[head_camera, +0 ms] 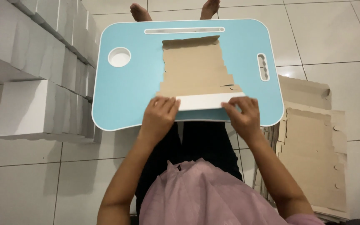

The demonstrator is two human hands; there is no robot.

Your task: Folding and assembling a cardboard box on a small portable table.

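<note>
A flat brown cardboard box blank (196, 66) lies on a light blue lap table (121, 91). Its near edge is folded up towards me, showing a white flap (203, 101). My left hand (160, 114) presses on the left end of that flap with fingers curled over it. At the right end, my right hand (242, 114) pinches the flap the same way. Both hands rest at the table's near edge.
Rows of folded white boxes (42, 62) are stacked on the tiled floor at the left. A pile of flat brown cardboard blanks (309, 141) lies on the floor at the right. My bare feet (140, 11) show beyond the table's far edge.
</note>
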